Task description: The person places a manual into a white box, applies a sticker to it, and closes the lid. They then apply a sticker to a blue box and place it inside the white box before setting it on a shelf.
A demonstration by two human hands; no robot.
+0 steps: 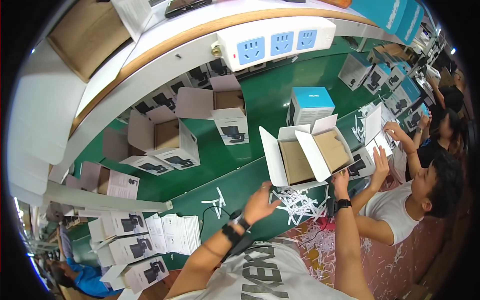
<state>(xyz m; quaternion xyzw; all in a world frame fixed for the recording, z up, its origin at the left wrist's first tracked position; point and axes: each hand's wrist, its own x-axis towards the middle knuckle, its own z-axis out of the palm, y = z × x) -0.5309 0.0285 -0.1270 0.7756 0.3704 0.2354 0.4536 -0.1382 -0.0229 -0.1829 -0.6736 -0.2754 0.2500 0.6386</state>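
Open white box on the green counter, flaps up, two brown card inserts inside side by side. Left hand just below the box's left flap, fingers spread, touching or nearly touching the lower edge; cannot tell which. Right hand at the box's lower right corner, fingers curled against it; grip itself hidden. Black bands on both wrists.

White paper shreds heaped between the hands, just under the box. Black cable looping on the counter to the left of them.

Behind the box, a shut box with a blue top, upright. Further left, three more open boxes with grey flaps and a black device pictured on white sides, well apart from the hands. Stack of white leaflets at lower left, beside more picture boxes.

Overhead, a white power strip with three blue sockets fixed to a white rail. Blue cartons at top right.

To the right, a person in a white shirt, hand on another box.
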